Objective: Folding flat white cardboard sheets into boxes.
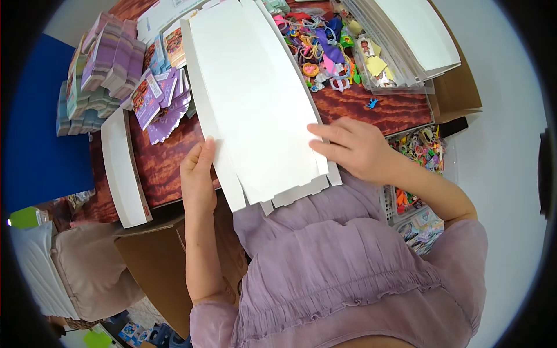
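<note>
A long, partly folded white cardboard box lies across the table in front of me, its near end reaching over my lap. Its side walls stand up, and notched flaps stick out at the near end. My left hand is closed on the left wall near its corner, thumb on top. My right hand rests at the right wall, two fingers stretched out and apart over the edge; its thumb is hidden.
Left stand stacked card bundles, fanned purple cards and a narrow white tray. Beyond the box lies a heap of colourful trinkets, beside a clear plastic tray. A trinket basket sits below the table's right edge.
</note>
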### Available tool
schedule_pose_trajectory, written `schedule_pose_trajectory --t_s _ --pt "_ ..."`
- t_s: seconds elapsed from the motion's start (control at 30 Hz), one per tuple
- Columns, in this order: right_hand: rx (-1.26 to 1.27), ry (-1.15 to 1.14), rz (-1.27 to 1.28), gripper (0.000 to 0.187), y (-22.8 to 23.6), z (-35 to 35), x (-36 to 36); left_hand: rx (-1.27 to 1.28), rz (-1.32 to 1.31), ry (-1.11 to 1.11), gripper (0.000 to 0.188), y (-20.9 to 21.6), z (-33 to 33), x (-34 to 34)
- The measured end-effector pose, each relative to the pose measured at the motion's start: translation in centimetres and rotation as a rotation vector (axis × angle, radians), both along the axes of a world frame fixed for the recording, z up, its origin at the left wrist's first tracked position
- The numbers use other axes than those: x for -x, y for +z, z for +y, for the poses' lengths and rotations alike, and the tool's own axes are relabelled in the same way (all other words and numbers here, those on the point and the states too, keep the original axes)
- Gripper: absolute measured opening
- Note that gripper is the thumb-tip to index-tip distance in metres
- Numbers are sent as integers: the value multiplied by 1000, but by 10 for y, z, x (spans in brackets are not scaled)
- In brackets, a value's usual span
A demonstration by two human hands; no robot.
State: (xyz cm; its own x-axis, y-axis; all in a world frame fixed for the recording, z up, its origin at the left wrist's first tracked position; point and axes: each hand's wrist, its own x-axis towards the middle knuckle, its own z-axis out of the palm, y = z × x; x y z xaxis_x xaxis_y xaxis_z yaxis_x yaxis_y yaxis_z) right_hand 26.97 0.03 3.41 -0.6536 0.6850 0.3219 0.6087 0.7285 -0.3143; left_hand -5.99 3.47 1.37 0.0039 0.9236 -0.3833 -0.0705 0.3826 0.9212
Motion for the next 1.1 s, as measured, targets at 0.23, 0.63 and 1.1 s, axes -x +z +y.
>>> schedule_pose_trajectory --t_s 0.23,0.63,1.1 --pt "-61 56 19 27 -21 21 -6 -370 95 -10 34 -10 -36 -17" --pt "-63 262 -139 28 -19 28 -6 -1013 1059 -826 26 2 -20 0" --pt "-141 -8 73 12 -54 11 31 -946 932 -478 11 -35 -30 -53"
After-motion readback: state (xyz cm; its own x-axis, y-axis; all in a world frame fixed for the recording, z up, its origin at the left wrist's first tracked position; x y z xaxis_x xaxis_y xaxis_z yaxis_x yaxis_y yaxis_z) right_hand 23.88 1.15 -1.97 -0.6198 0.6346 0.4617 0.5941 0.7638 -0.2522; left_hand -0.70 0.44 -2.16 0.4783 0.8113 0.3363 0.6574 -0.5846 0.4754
